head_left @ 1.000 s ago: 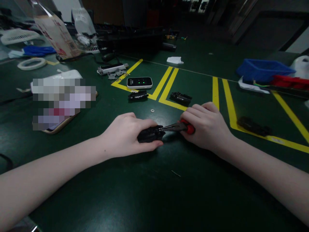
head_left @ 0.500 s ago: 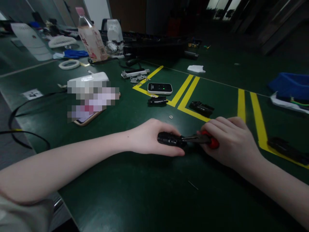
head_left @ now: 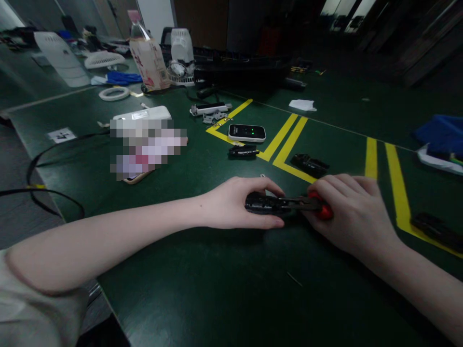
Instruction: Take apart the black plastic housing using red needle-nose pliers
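My left hand [head_left: 237, 202] curls round a black, elongated plastic-looking part [head_left: 262, 203], thumb on the near side and fingers on the far side. From the right, my right hand [head_left: 352, 212] grips red-handled pliers [head_left: 307, 203] in a closed fist. The pliers' narrow metal jaws meet the part's right end; whether they clamp anything there cannot be made out. A small metal ring [head_left: 263, 176] lies just beyond my left fingers, partly hidden by them. Nearer to me, a thin pin-like piece [head_left: 294, 278] rests on the green table [head_left: 202, 289].
Beyond my hands lie similar black parts [head_left: 310, 165] by yellow tape lines [head_left: 289, 137], and a white-edged device with a green light [head_left: 247, 132]. On the left are a blurred-out phone [head_left: 152, 154], a cable [head_left: 36, 164] and a bottle [head_left: 148, 60]. A blue item [head_left: 439, 132] sits far right.
The whole view has shifted, so everything appears slightly further right. My left fingers have lifted a little off the part's far side, and the pliers' jaws have turned slightly.
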{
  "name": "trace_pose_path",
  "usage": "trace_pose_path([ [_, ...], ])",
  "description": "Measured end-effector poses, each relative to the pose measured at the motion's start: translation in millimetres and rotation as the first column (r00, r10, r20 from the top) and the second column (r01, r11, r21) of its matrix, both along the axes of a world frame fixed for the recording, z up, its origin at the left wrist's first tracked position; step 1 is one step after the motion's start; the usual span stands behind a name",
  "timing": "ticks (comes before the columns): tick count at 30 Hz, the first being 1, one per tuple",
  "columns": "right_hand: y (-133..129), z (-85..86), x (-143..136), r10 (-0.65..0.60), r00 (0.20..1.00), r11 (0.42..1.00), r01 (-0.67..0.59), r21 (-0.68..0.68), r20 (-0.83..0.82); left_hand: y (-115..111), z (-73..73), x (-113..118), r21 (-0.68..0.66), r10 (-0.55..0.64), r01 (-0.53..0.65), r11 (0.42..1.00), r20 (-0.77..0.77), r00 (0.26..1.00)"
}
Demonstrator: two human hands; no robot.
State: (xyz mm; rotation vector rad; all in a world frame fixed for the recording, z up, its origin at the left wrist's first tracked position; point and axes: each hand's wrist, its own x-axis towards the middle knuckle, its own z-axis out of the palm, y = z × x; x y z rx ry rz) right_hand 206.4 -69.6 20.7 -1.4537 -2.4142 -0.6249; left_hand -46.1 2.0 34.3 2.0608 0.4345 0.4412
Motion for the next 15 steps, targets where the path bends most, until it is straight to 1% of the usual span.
trace_pose_path([
  [5,-0.7,-0.9,1.1,-0.015,0.999,1.0,0.014,-0.006,-0.041,-1.7,1.8,-0.7,-0.016,0.009,-0.009,1.0,-0.027,1.0],
  [10,-1.2,-3.0,2.3,0.018,0.994,1.0,-0.02,-0.02,-0.105,-3.3,6.3,0.4,-0.008,-0.014,0.013,1.0,-0.053,0.998],
  [15,-1.5,-1.8,1.1,0.039,0.992,0.998,-0.044,-0.044,-0.12,-5.4,6.9,1.4,-0.046,-0.006,0.004,0.999,-0.053,0.999],
])
